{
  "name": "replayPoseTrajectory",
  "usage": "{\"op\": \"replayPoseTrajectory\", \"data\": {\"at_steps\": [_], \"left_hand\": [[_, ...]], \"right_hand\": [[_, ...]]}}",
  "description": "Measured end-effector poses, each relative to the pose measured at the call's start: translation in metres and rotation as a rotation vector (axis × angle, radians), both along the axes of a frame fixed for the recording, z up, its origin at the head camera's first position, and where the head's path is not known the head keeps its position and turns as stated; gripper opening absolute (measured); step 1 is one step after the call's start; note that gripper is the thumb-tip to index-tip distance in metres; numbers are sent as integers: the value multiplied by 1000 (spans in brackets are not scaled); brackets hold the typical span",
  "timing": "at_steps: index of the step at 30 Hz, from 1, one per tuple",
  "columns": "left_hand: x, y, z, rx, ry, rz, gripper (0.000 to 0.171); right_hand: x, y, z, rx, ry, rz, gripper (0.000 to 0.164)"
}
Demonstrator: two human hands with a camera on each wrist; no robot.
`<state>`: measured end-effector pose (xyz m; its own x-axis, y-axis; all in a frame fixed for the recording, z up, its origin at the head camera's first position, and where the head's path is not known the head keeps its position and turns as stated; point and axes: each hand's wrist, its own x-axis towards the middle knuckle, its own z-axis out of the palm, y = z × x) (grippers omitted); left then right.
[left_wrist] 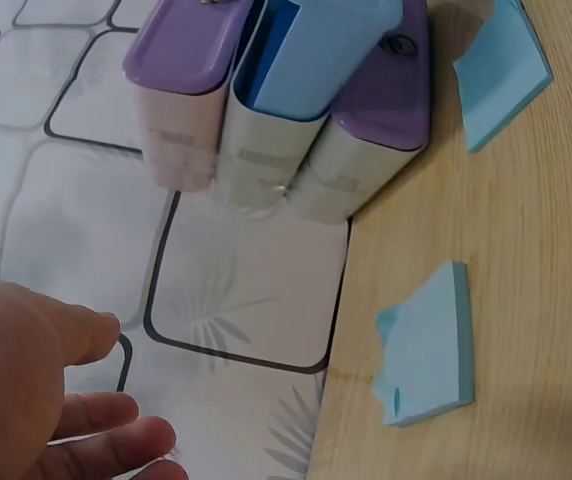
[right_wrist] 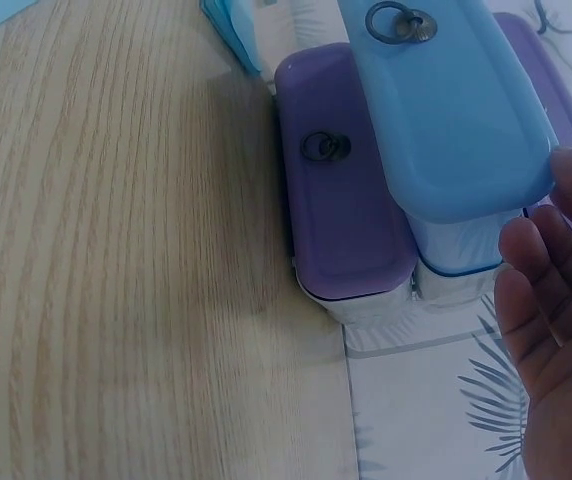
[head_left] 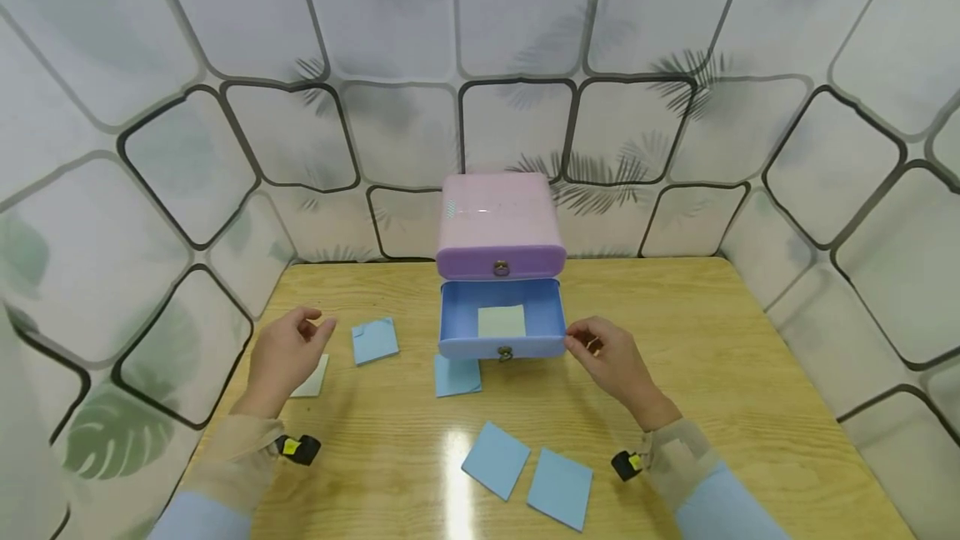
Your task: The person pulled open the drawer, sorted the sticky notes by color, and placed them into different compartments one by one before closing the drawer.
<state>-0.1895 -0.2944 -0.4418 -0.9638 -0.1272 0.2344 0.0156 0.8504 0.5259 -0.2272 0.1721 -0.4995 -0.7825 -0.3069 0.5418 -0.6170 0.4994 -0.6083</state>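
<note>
A small chest (head_left: 501, 215) with purple and blue drawer fronts stands at the back of the table. Its blue middle drawer (head_left: 465, 347) is pulled out and holds a pale green note pad (head_left: 502, 322). My right hand (head_left: 611, 357) pinches the right end of that drawer's front, with the thumb at the corner in the right wrist view. My left hand (head_left: 288, 357) is held over the left of the table, fingers loosely bent and holding nothing. It partly hides another pale green pad (head_left: 312, 379). Right of it lies a blue note pad (head_left: 375, 342) with a folded corner.
A blue pad (head_left: 457, 377) lies just in front of the drawer. Two more, a left blue pad (head_left: 496, 461) and a right blue pad (head_left: 560, 490), lie near the front. Patterned wall covering (head_left: 517, 123) rises behind and beside the wooden table (head_left: 750, 440).
</note>
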Motion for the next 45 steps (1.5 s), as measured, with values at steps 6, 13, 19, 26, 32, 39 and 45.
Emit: {"op": "replayPoseTrajectory", "data": {"at_steps": [6,13,19,26,32,39,45], "left_hand": [[2,-15,-20,-34,-166,49,54],[3,-32,-43,-53,-373,144,71],[6,-41,-56,-51,-426,184,62],[8,-46,-67,-80,-489,200,69],[6,-46,-74,-95,-524,210,90],[5,-45,-75,-100,-534,207,91],[6,-45,-76,-100,-516,211,84]], "right_hand": [[1,1,1,5,-12,-4,10],[2,0,4,10,-10,3,10],[2,0,6,17,-3,7,9],[0,-1,8,31,-5,19,8],[-1,-1,6,37,-6,17,9],[-2,-2,4,32,-6,18,9],[-3,-2,2,28,-1,23,11]]}}
